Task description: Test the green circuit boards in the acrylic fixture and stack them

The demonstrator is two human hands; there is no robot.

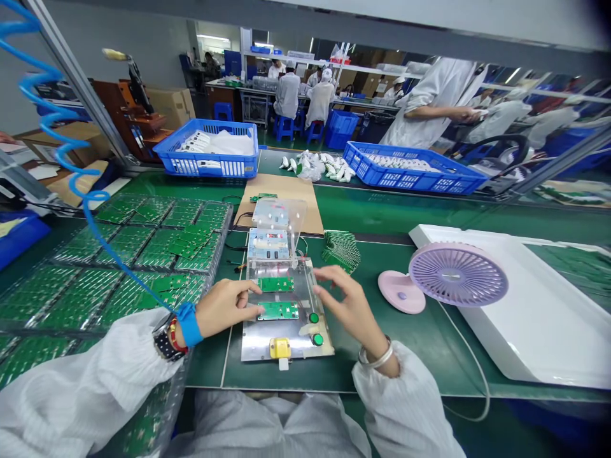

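Two green circuit boards lie one above the other on a metal test fixture: an upper board and a lower board. My left hand reaches in from the left, thumb at the lower board's left end and a finger by the upper one's, with a gap between them. Over the fixture's right edge hovers my right hand, fingers spread and holding nothing. The clear hinged cover stands raised behind the boards. Two green buttons and a yellow latch sit at the front.
Trays of circuit boards cover the left side. A stack of boards lies behind the fixture. On the right are a pink fan and a white tray. Blue baskets stand behind; a blue coiled cord hangs left.
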